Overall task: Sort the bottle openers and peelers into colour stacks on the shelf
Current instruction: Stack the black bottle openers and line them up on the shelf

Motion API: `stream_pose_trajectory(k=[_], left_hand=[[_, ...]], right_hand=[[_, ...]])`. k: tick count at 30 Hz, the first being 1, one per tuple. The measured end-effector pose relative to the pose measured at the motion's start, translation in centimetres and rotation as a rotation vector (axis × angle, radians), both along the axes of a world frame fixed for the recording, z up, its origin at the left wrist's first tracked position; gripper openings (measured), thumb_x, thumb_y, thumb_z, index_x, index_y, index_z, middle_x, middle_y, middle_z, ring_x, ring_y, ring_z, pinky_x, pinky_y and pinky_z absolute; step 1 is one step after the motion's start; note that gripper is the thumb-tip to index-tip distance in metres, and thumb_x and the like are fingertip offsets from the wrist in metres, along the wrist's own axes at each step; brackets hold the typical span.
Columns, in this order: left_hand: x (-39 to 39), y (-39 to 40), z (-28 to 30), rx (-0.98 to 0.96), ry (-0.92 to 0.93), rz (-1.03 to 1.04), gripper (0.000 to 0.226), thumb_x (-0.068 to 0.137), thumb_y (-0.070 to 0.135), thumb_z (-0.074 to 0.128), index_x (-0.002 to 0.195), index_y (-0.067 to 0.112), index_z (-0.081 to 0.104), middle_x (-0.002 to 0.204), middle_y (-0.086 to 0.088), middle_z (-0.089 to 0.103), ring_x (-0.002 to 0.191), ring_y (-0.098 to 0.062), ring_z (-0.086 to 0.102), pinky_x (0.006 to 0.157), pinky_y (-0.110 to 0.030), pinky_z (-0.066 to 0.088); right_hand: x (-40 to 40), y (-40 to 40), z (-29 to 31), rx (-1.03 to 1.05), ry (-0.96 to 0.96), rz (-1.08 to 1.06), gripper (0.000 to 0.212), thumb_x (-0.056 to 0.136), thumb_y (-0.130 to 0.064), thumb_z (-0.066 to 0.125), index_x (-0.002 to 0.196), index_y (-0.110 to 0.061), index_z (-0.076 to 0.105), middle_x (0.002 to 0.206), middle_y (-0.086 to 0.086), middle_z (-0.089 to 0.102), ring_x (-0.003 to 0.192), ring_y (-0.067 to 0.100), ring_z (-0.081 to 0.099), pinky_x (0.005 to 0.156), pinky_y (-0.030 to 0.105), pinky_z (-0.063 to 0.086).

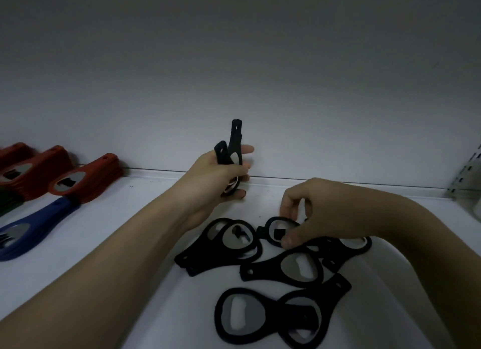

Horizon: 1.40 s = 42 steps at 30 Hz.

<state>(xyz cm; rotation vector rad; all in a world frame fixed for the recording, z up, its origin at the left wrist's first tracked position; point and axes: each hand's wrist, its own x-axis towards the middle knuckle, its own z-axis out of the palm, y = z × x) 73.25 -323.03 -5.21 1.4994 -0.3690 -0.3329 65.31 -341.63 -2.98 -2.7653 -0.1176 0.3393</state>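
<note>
2 black openers (pixel 232 148) were gripped upright in the left hand (pixel 218 172). Another black opener (pixel 279 230) was pinched by the right hand (pixel 316 208), above the loose pile (pixel 281 276).

Two bare forearms are seen, with no sleeve worn on either up to the frame's edge. The left hand (pixel 216 171) and the right hand (pixel 320 210) are ungloved; short, unpainted fingernails are shown.

Three red opener stacks (pixel 86 179), one blue stack (pixel 39 223), two hands (pixel 216 174).
</note>
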Motion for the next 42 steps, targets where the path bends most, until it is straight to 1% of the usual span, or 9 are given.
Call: stream_pose_trajectory(k=[5,9,12,16,20,28,34,38,42], left_hand=[[-0.5,0.0,0.3,0.039,-0.029,-0.047,0.002,0.098,0.018,0.057,0.098,0.016,0.057,0.089,-0.003,0.068,0.076,-0.02,0.071,0.047,-0.027,0.049],[-1.2,0.0,0.8,0.139,-0.044,-0.134,0.025,0.098,0.037,0.055,0.107,0.014,0.059,0.079,0.002,0.07,0.062,-0.013,0.067,0.043,-0.026,0.043],[-1.9,-0.1,1.0,0.163,-0.046,-0.313,0.03,0.094,0.039,0.057,0.111,0.016,0.064,0.088,0.0,0.07,0.073,-0.017,0.071,0.044,-0.026,0.045],[-2.0,-0.3,0.9,0.099,-0.074,-0.33,0.021,0.093,0.014,0.064,0.114,0.013,0.063,0.097,-0.001,0.07,0.081,-0.021,0.072,0.046,-0.025,0.048],[-1.1,-0.1,0.8,0.014,-0.049,-0.19,0.021,0.096,0.01,0.059,0.116,0.008,0.058,0.097,-0.006,0.073,0.084,-0.019,0.073,0.054,-0.025,0.053],[-1.3,-0.1,0.9,0.046,0.072,-0.325,0.025,0.094,0.017,0.06,0.119,0.014,0.062,0.104,-0.009,0.072,0.085,-0.021,0.072,0.052,-0.025,0.052],[-1.6,0.4,0.9,0.099,0.07,-0.533,0.028,0.089,0.012,0.06,0.116,0.014,0.063,0.103,-0.003,0.074,0.081,-0.015,0.07,0.05,-0.026,0.055],[-1.3,0.3,1.1,0.047,0.113,-0.414,0.023,0.096,0.008,0.052,0.119,0.008,0.058,0.1,-0.009,0.075,0.073,-0.019,0.072,0.044,-0.025,0.052],[-1.0,0.4,1.3,-0.031,0.163,-0.236,0.018,0.101,0.02,0.045,0.109,0.009,0.057,0.085,-0.004,0.072,0.074,-0.031,0.074,0.038,-0.024,0.048]], right_hand=[[0.5,0.2,-0.1,0.271,-0.223,-0.026,0.022,0.076,-0.036,0.082,0.079,-0.023,0.064,0.062,-0.015,0.063,0.05,-0.001,0.05,0.052,0.017,0.04],[0.3,0.0,0.4,0.47,-0.338,-0.034,0.015,0.076,-0.035,0.081,0.08,-0.025,0.071,0.066,0.0,0.069,0.055,0.011,0.054,0.065,0.03,0.046],[0.3,0.2,0.4,0.551,-0.447,-0.014,0.008,0.077,-0.031,0.078,0.083,-0.026,0.076,0.069,0.004,0.07,0.068,0.027,0.059,0.069,0.035,0.049],[0.5,0.3,0.1,0.613,-0.475,-0.058,0.007,0.086,-0.03,0.07,0.091,-0.027,0.073,0.077,-0.001,0.071,0.079,0.023,0.064,0.072,0.031,0.053],[1.1,-0.2,-0.5,0.518,-0.405,-0.194,0.019,0.09,-0.043,0.062,0.097,-0.025,0.061,0.081,-0.008,0.07,0.065,0.007,0.062,0.058,0.022,0.044],[0.5,-0.3,0.5,0.909,-0.523,-0.178,0.011,0.088,-0.011,0.069,0.099,-0.01,0.067,0.071,0.006,0.066,0.058,0.014,0.056,0.053,0.022,0.045],[0.5,1.8,-0.3,0.851,-0.474,-0.113,0.026,0.082,-0.007,0.075,0.105,-0.015,0.066,0.08,0.007,0.065,0.058,0.018,0.061,0.059,0.029,0.057],[0.8,1.2,-0.3,0.968,-0.476,-0.199,0.024,0.087,-0.013,0.071,0.109,-0.013,0.061,0.092,0.006,0.068,0.068,0.021,0.069,0.071,0.031,0.06],[0.7,0.5,-0.3,0.642,-0.464,-0.152,0.005,0.085,-0.023,0.074,0.088,-0.02,0.071,0.079,-0.007,0.069,0.057,0.008,0.056,0.056,0.019,0.048]])
